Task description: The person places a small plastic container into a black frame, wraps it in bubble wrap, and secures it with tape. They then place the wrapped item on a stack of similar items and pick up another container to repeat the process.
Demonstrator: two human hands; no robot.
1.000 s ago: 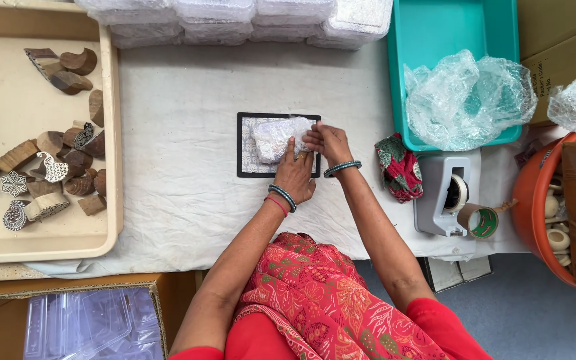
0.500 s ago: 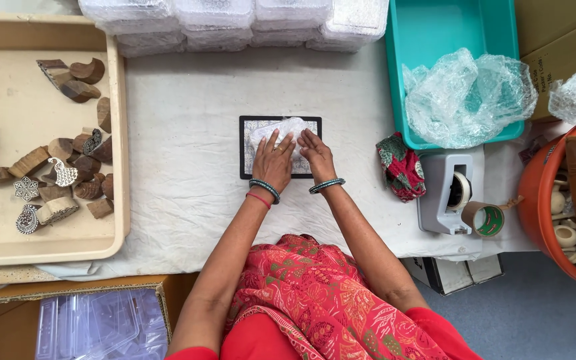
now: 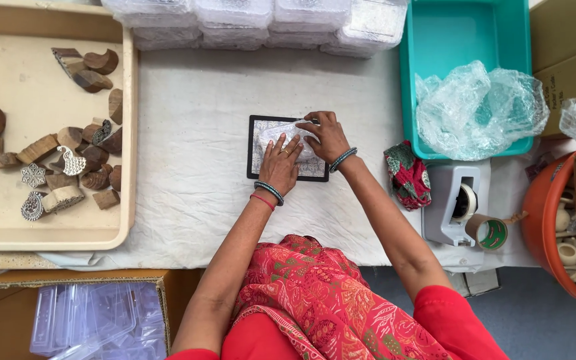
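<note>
**Both palms down on the wrap**

Wooden blocks (image 3: 68, 167) sit untouched in the tray (image 3: 128, 133). My left hand (image 3: 280, 167) has come flat beside my right hand (image 3: 328, 137); both press the bubble-wrapped bundle (image 3: 281, 133) onto the black-edged pad (image 3: 255, 157), neither gripping. Tape dispenser (image 3: 455, 203) waits rightward.
</note>
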